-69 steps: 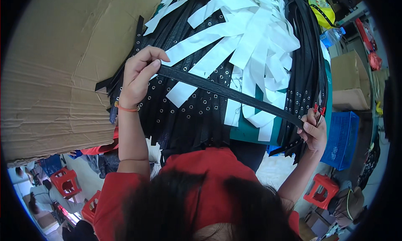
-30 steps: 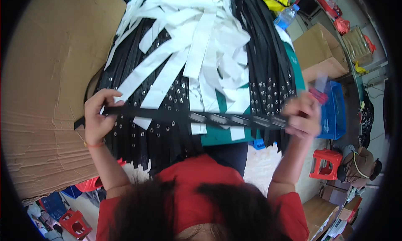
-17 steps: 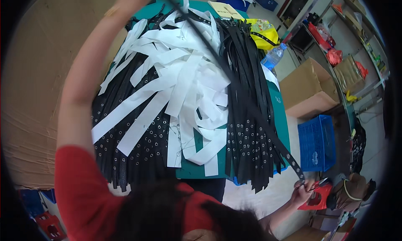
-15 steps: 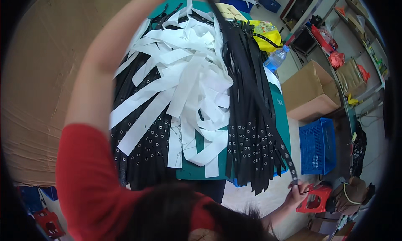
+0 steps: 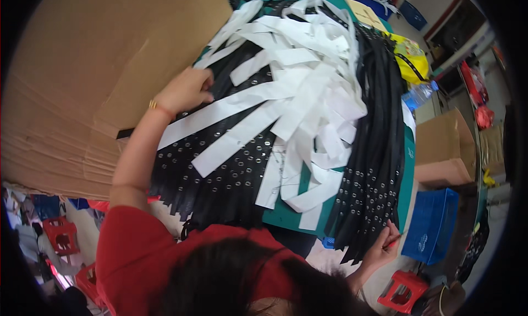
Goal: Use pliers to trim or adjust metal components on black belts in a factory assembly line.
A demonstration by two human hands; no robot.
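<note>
Left hand — lay at the far left of the heap, fingers curled and pressed down on the black studded straps where these met the edge of the cardboard sheets; whether it gripped a strap or merely rested on one could not be told. A thin gold-coloured bracelet sat at its wrist.

Right hand — at the near right, fingers partly closed around the hanging ends of the right-hand bundle of black straps, with what looked like a slim red tool between the fingers, though the view there was small.

Black straps — two masses with rows of metal eyelets, draped over the near edge of a green table, one at left, one at right.

White strips — a loose pile lying across the top and middle of the black straps, some trailing toward the near edge.

Surroundings — stacked cardboard sheets at left, touching the strap heap; a yellow bag at the far right of the table; a cardboard box and a blue crate to the right of the table; a red stool on the floor near the right hand; another red stool at the near left.
</note>
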